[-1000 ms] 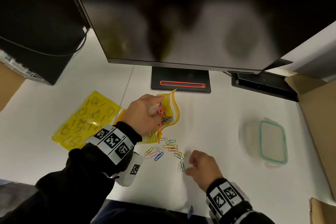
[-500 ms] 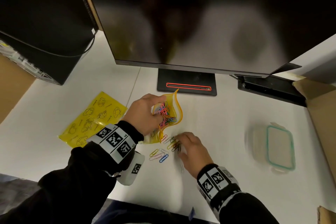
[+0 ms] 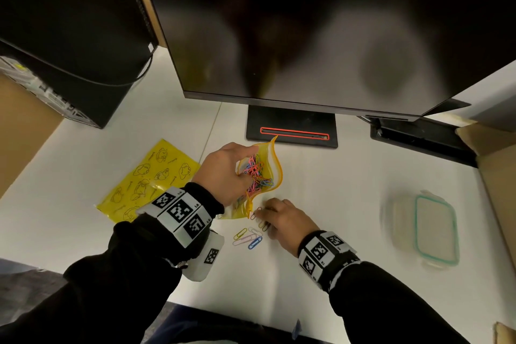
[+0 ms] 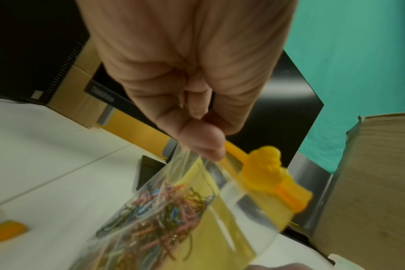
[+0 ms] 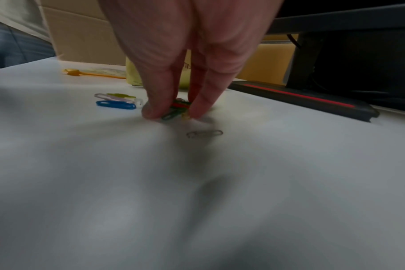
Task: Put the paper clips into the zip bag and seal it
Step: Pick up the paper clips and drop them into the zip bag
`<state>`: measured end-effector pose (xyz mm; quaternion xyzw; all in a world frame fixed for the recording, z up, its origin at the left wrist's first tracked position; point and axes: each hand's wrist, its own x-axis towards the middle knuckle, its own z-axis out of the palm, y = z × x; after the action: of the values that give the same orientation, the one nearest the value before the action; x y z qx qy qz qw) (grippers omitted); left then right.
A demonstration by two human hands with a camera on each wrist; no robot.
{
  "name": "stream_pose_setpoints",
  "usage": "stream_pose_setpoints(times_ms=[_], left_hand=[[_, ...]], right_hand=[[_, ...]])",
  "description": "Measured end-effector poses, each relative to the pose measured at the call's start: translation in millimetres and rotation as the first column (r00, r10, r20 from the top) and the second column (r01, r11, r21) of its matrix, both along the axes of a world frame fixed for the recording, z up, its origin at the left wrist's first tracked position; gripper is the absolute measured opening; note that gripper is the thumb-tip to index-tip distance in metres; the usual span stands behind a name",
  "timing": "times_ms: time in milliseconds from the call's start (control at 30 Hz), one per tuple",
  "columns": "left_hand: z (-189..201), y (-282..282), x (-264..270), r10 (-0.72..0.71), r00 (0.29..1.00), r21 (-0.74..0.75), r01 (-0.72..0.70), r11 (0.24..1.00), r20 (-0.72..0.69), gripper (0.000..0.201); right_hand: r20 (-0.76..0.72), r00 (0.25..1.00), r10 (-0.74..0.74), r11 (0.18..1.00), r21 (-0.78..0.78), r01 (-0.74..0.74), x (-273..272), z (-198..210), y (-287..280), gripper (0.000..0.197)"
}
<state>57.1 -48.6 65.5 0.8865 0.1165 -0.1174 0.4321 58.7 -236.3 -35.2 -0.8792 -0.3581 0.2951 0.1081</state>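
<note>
My left hand (image 3: pixel 243 156) holds a yellow-edged clear zip bag (image 3: pixel 272 173) above the white table, its mouth facing down toward me. In the left wrist view, the thumb and fingers (image 4: pixel 206 144) pinch the bag's top edge beside the orange slider (image 4: pixel 264 169). Many coloured paper clips (image 4: pixel 160 215) lie inside. My right hand (image 3: pixel 262 218) is pressed to the table just below the bag's mouth. Its fingertips (image 5: pixel 150 111) pinch a small bunch of green, red and yellow clips (image 5: pixel 176 111). Several loose clips (image 3: pixel 248 237) lie to its left, and one grey clip (image 5: pixel 205 133) lies nearer.
A second yellow printed bag (image 3: pixel 148 181) lies flat at the left. The monitor's black base (image 3: pixel 291 131) stands just behind the bag, with the screen (image 3: pixel 307 36) overhanging. A lidded plastic container (image 3: pixel 424 229) sits at the right, and a cardboard box (image 3: pixel 497 165) beyond it.
My right hand has slid from the table's front up and left to the clips under the bag's mouth and closed its fingers on a bunch. The left hand still holds the bag.
</note>
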Motion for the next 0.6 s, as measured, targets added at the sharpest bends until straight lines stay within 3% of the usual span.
stream_pose_setpoints(times_ms=[367,600], left_hand=[[0,-4,1,-0.004,1.000,0.000,0.004,1.000,-0.022,0.056],[-1,-7,1,-0.019,1.000,0.003,0.019,1.000,-0.017,0.056]], right_hand=[[0.058,0.996,-0.073,0.997,-0.010,0.074,-11,1,-2,0.022],[0.125,0.992,-0.037,0.990,-0.128,0.053,-18,3,-1,0.033]])
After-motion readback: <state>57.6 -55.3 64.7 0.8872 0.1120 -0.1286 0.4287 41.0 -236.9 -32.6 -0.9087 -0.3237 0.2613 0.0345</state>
